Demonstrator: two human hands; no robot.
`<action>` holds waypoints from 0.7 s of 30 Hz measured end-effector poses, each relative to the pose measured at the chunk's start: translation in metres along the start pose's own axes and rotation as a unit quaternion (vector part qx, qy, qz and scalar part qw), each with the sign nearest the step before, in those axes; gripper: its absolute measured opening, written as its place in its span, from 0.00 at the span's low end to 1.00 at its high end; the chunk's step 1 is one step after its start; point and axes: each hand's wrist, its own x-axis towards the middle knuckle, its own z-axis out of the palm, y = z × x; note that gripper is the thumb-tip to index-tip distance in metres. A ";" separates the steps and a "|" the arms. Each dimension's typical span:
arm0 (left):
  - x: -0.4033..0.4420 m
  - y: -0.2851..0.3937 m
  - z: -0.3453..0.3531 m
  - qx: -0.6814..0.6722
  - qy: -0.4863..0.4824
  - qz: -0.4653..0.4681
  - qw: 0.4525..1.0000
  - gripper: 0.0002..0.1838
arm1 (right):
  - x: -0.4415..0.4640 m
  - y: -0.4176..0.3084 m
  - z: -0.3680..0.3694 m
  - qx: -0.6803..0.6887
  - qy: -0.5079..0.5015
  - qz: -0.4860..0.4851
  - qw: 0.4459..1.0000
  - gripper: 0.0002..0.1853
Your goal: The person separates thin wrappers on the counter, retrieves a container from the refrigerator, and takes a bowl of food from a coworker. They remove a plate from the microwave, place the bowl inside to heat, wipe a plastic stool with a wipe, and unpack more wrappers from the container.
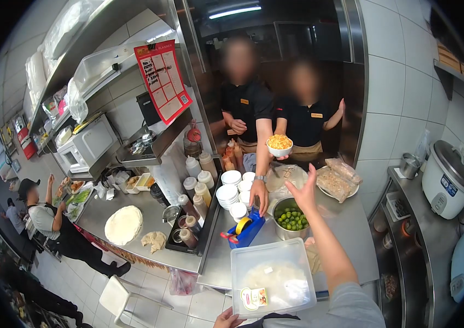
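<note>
Gripping the near corner of the clear plastic box (245, 265), the left hand (225, 318) is only partly in the head view, its visible fingers curled against the edge. The box lies on the near side of the steel pot (291, 235), its lid on and a pale mass dimly visible inside; that corner hold probably serves to steady it at the near edge of the counter (352, 229).

The right hand (305, 191) is raised just beyond the pot's rim, its fingers spread and holding nothing. The pot stands uncovered, so its small green fruits (293, 221) look easy to get at.

Beyond the pot, a co-worker's hand (282, 158) supports a white bowl (279, 151) of orange-yellow food from below, which seems meant to keep it level. Another co-worker's hand (258, 195) rests at the blue tape dispenser (250, 232), left of the pot; whether its fingers grasp it, I cannot tell. Further left of the pot, white bowls (226, 195) are stacked, apparently to save room. Right of and beyond it, bagged food (334, 183) lies on a plate (348, 194).
</note>
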 end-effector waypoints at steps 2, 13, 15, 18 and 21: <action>0.006 -0.008 -0.001 -0.042 0.009 0.012 0.999 0.29 | 0.029 -0.006 0.023 -0.035 0.008 -0.024 0.999 0.56; -0.005 -0.020 -0.007 0.074 0.103 -0.024 0.992 0.26 | 0.093 0.020 0.088 -0.073 0.075 0.009 0.994 0.66; -0.003 -0.030 -0.014 0.045 0.093 -0.021 0.994 0.25 | 0.094 0.023 0.092 -0.056 0.083 0.021 0.995 0.66; -0.001 -0.033 -0.017 0.021 0.093 -0.026 0.995 0.25 | 0.097 0.027 0.096 -0.065 0.102 0.026 0.992 0.65; 0.003 -0.026 -0.013 0.025 0.101 -0.035 0.994 0.25 | 0.098 0.029 0.094 -0.123 0.110 0.046 0.985 0.64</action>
